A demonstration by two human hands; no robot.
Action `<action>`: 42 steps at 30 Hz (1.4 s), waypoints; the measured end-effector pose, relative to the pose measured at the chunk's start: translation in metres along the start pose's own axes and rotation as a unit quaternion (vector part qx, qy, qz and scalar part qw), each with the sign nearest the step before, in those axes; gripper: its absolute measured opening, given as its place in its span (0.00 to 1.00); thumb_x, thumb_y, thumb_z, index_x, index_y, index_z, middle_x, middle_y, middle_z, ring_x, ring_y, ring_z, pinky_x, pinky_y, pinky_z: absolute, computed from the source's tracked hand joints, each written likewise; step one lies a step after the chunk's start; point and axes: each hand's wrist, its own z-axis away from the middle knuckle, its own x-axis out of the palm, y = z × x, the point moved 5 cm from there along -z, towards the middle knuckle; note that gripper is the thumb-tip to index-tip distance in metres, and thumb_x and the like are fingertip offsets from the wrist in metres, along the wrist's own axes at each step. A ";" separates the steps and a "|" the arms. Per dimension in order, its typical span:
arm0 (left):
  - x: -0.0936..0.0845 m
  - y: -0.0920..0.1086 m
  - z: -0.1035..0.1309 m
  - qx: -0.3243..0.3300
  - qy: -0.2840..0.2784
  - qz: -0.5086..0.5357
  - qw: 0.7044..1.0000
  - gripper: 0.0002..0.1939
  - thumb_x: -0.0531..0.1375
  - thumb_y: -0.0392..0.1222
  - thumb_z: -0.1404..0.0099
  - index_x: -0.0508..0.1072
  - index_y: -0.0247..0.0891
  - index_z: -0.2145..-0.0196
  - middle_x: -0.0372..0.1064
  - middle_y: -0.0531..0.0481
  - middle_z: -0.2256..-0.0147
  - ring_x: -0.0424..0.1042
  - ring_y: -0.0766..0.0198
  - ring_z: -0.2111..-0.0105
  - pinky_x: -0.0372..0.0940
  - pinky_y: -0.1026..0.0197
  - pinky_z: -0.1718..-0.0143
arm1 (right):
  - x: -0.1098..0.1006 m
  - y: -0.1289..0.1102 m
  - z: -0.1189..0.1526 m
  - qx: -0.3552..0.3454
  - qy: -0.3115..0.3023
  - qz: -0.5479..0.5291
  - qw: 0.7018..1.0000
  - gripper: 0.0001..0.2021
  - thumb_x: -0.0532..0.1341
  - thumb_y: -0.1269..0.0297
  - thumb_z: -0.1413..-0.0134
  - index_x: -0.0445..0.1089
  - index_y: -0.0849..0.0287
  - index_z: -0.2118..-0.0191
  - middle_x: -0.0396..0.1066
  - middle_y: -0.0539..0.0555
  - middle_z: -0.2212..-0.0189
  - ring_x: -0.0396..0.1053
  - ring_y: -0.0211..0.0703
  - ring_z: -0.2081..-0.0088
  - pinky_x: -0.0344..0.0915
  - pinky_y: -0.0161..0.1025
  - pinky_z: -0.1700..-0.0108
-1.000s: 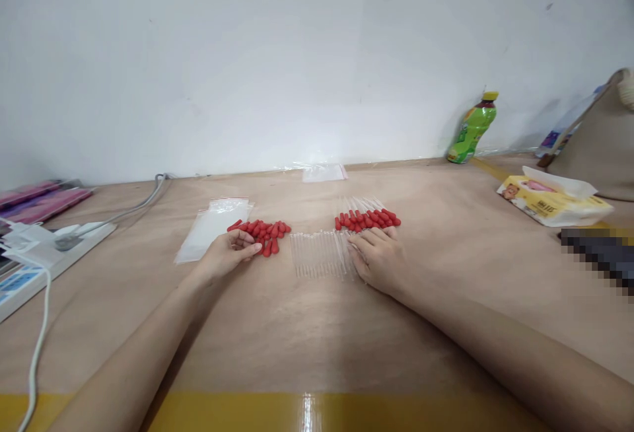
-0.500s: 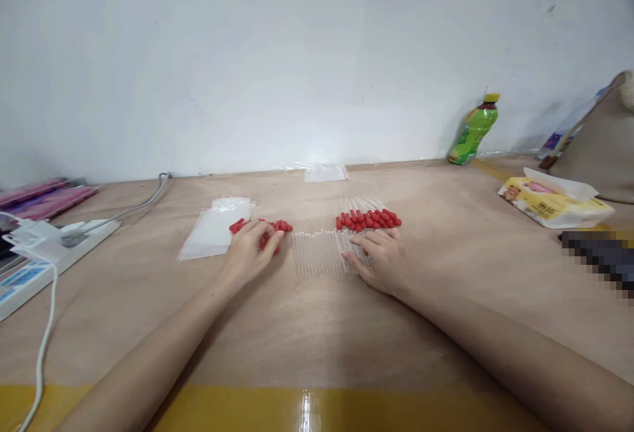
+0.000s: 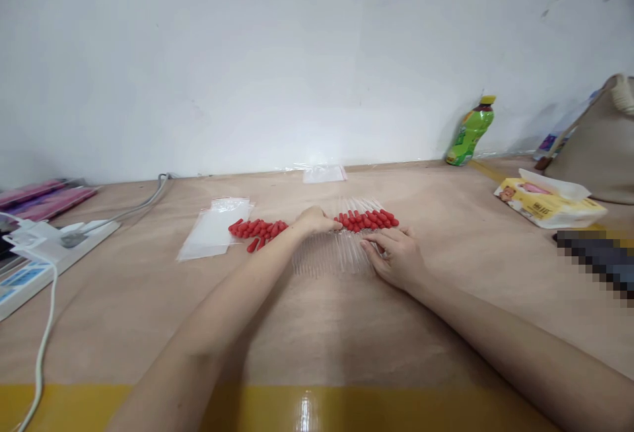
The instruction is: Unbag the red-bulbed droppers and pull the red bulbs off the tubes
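Note:
My left hand (image 3: 317, 220) is at the left end of a row of red rubber bulbs (image 3: 369, 220). Its thumb points right and its fingers are curled, hiding whatever they pinch. Clear thin tubes (image 3: 363, 204) stick out behind these bulbs, like droppers. In front of them lies a row of loose clear tubes (image 3: 317, 257), side by side. My right hand (image 3: 396, 257) is at the right end of that row, thumb and forefinger closed around a tube. A heap of loose red bulbs (image 3: 257, 228) sits left of my left hand.
Clear zip bags (image 3: 205, 234) lie left of the heap, and another bag (image 3: 324, 174) lies by the wall. At right are a green bottle (image 3: 470, 131), a tissue pack (image 3: 549, 201) and a dark pixelated object (image 3: 594, 257). A power strip (image 3: 59, 257) with cables is at left.
My left hand has moved right from the loose red bulbs to the row of bulbs on tubes. My right hand has shifted slightly right, and its thumb and forefinger have come together.

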 end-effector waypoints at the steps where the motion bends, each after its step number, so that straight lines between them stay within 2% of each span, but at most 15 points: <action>1: 0.000 0.000 -0.001 -0.004 -0.007 0.006 1.000 0.15 0.65 0.51 0.59 0.72 0.34 0.83 0.65 0.51 0.83 0.63 0.65 0.82 0.56 0.64 0.80 | 0.000 0.000 0.000 0.001 0.000 0.000 1.000 0.09 0.56 0.64 0.46 0.71 0.58 0.72 0.68 0.48 0.81 0.62 0.33 0.77 0.49 0.38 0.64; 4: -0.006 0.000 -0.001 -0.010 0.001 0.018 1.000 0.14 0.62 0.48 0.55 0.71 0.33 0.82 0.65 0.50 0.84 0.62 0.66 0.83 0.56 0.64 0.80 | 0.001 0.001 0.000 0.006 0.003 0.001 1.000 0.09 0.55 0.64 0.46 0.71 0.58 0.72 0.66 0.47 0.82 0.61 0.33 0.77 0.49 0.38 0.64; 8: -0.031 -0.007 0.015 0.010 0.086 0.000 0.996 0.12 0.57 0.47 0.49 0.70 0.34 0.79 0.68 0.48 0.80 0.67 0.61 0.78 0.58 0.62 0.75 | 0.001 0.004 -0.001 0.019 0.002 -0.002 1.000 0.08 0.56 0.65 0.47 0.72 0.57 0.71 0.66 0.49 0.80 0.63 0.36 0.74 0.52 0.39 0.64; 10: -0.043 -0.013 0.032 0.041 0.139 -0.018 0.989 0.09 0.56 0.44 0.47 0.70 0.36 0.75 0.70 0.48 0.74 0.69 0.59 0.70 0.60 0.61 0.70 | 0.001 0.004 -0.001 0.018 0.006 -0.024 1.000 0.08 0.55 0.65 0.46 0.71 0.58 0.66 0.68 0.52 0.74 0.65 0.39 0.69 0.57 0.40 0.62; 12: -0.049 -0.021 0.053 0.090 0.179 -0.043 0.979 0.07 0.56 0.42 0.47 0.69 0.37 0.71 0.70 0.47 0.68 0.68 0.58 0.65 0.60 0.60 0.66 | 0.000 0.002 -0.002 0.005 0.019 -0.052 0.998 0.11 0.55 0.65 0.46 0.69 0.59 0.58 0.69 0.56 0.65 0.66 0.43 0.61 0.61 0.41 0.58; 14: -0.047 -0.025 0.077 0.199 0.215 -0.121 0.949 0.06 0.53 0.39 0.45 0.68 0.36 0.70 0.69 0.47 0.69 0.68 0.58 0.67 0.61 0.60 0.67 | 0.000 -0.003 -0.003 -0.027 0.023 -0.064 0.997 0.18 0.55 0.65 0.46 0.62 0.60 0.49 0.66 0.60 0.54 0.63 0.46 0.52 0.61 0.44 0.51; 16: -0.039 -0.033 0.096 0.277 0.248 -0.175 0.912 0.06 0.53 0.37 0.44 0.67 0.36 0.70 0.69 0.46 0.70 0.68 0.58 0.68 0.62 0.58 0.66 | 0.002 -0.012 -0.004 -0.075 0.007 -0.059 0.995 0.23 0.55 0.64 0.46 0.56 0.61 0.43 0.60 0.60 0.47 0.57 0.48 0.45 0.57 0.47 0.45; 20: -0.023 -0.042 0.114 0.369 0.293 -0.198 0.860 0.06 0.53 0.36 0.44 0.68 0.36 0.68 0.69 0.45 0.68 0.68 0.57 0.65 0.63 0.57 0.62 | 0.012 -0.028 -0.005 -0.150 -0.065 -0.030 0.986 0.25 0.54 0.60 0.44 0.54 0.60 0.42 0.57 0.58 0.44 0.51 0.50 0.41 0.50 0.52 0.41; 24: -0.013 -0.038 0.112 0.410 0.305 -0.170 0.843 0.06 0.53 0.35 0.43 0.68 0.36 0.67 0.70 0.46 0.69 0.68 0.58 0.66 0.63 0.57 0.62 | 0.023 -0.032 -0.008 -0.155 -0.099 -0.012 0.983 0.20 0.53 0.60 0.43 0.61 0.61 0.47 0.62 0.57 0.47 0.53 0.49 0.42 0.47 0.54 0.40; 30: -0.008 -0.033 0.111 0.440 0.297 -0.119 0.839 0.07 0.53 0.36 0.42 0.69 0.36 0.65 0.71 0.46 0.66 0.69 0.61 0.65 0.64 0.57 0.60 | 0.027 -0.027 -0.007 -0.142 -0.080 -0.037 0.986 0.11 0.54 0.67 0.43 0.69 0.57 0.57 0.72 0.53 0.57 0.60 0.47 0.46 0.49 0.56 0.41; 33: -0.007 -0.028 0.114 0.449 0.293 -0.106 0.837 0.13 0.56 0.39 0.41 0.68 0.35 0.58 0.70 0.43 0.59 0.68 0.58 0.57 0.63 0.54 0.54 | 0.027 -0.028 -0.006 -0.143 -0.083 -0.051 0.985 0.10 0.53 0.69 0.43 0.70 0.57 0.59 0.73 0.52 0.59 0.62 0.46 0.47 0.47 0.56 0.41; 36: 0.000 -0.021 0.113 0.462 0.257 -0.113 0.841 0.19 0.57 0.44 0.40 0.66 0.37 0.52 0.66 0.42 0.51 0.63 0.55 0.49 0.61 0.52 0.49 | 0.025 -0.031 -0.004 -0.161 -0.084 -0.069 0.981 0.10 0.53 0.69 0.43 0.70 0.58 0.59 0.73 0.52 0.59 0.62 0.45 0.47 0.48 0.55 0.41; 39: 0.008 -0.017 0.111 0.484 0.232 -0.112 0.836 0.14 0.54 0.41 0.37 0.67 0.38 0.53 0.69 0.45 0.54 0.64 0.59 0.49 0.61 0.52 0.48 | 0.026 -0.032 -0.002 -0.178 -0.085 -0.089 0.976 0.11 0.52 0.69 0.43 0.69 0.58 0.58 0.72 0.53 0.58 0.62 0.44 0.47 0.53 0.52 0.42; 42: 0.012 -0.017 0.109 0.498 0.240 -0.101 0.827 0.13 0.53 0.38 0.36 0.67 0.37 0.53 0.71 0.46 0.57 0.66 0.61 0.50 0.60 0.52 0.47 | 0.030 -0.031 0.000 -0.176 -0.076 -0.108 0.976 0.10 0.53 0.67 0.43 0.69 0.58 0.57 0.72 0.54 0.58 0.63 0.43 0.48 0.56 0.49 0.43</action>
